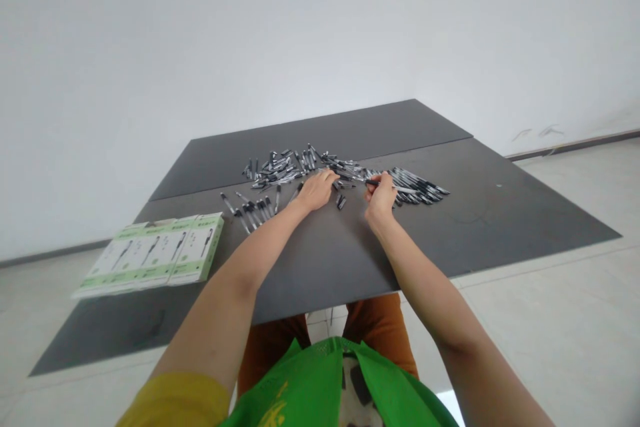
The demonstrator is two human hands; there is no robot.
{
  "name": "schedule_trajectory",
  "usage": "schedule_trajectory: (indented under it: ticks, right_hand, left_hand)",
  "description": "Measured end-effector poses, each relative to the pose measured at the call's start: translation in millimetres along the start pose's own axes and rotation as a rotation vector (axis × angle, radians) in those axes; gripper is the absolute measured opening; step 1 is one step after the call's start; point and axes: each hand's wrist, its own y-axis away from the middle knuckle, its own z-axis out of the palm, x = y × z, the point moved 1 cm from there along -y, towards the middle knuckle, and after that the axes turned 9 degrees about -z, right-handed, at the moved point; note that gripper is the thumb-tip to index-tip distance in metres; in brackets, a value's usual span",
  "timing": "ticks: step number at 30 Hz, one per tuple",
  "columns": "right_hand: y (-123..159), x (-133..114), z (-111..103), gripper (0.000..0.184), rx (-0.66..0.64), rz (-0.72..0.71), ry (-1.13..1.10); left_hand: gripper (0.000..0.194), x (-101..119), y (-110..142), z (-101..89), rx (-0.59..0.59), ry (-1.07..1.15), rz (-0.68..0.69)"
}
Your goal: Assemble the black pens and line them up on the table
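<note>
lap: a green bag (330,380) of soft fabric sits open just under the camera, orange trousers behind it.
arms: both bare forearms stretch forward over the dark, matte, flat bench (320,267).
boxes: a row of flat green-and-white cardboard boxes (155,255), each printed with a pen, lies at the bench's near left edge, well apart from the hands.
left hand: the left hand (316,190) rests palm down at the edge of the pens; whether its grip holds anything cannot be told.
right hand: the right hand (381,199) has its grip closed on a slim black pen (373,182), lifted just off the bench, level, tip toward the left hand.
loose pens: a scatter of thin black-and-clear plastic pens (290,170) spreads beyond the hands; a tidier bunch (417,188) lies side by side to the right, seemingly sorted.
wall: plain white behind.
</note>
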Motion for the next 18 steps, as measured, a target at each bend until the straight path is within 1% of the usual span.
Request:
schedule_trajectory:
  ticks: [3, 7, 10, 14, 18]
  right_hand:
    - [-4, -2, -1, 0.035, -0.005, 0.011, -0.017]
    - [-5, -3, -2, 0.035, -0.030, -0.001, -0.017]
    - [2, 1, 1, 0.037, -0.051, 0.020, -0.036]
    - [20, 17, 7, 0.047, -0.166, -0.026, -0.042]
    - [30, 35, 8, 0.053, -0.252, -0.096, 0.032]
  left_hand:
    - [0.029, -1, 2, 2.0, -0.044, -0.024, 0.001]
    - [0.021, -4, 6, 2.4, -0.103, -0.095, -0.108]
    - [0.018, -5, 12, -0.3, -0.133, -0.115, -0.157]
    - [0.021, 0, 29, -7.1, -0.129, -0.009, -0.223]
    - [0.013, 11, 55, -10.8, -0.067, 0.137, -0.403]
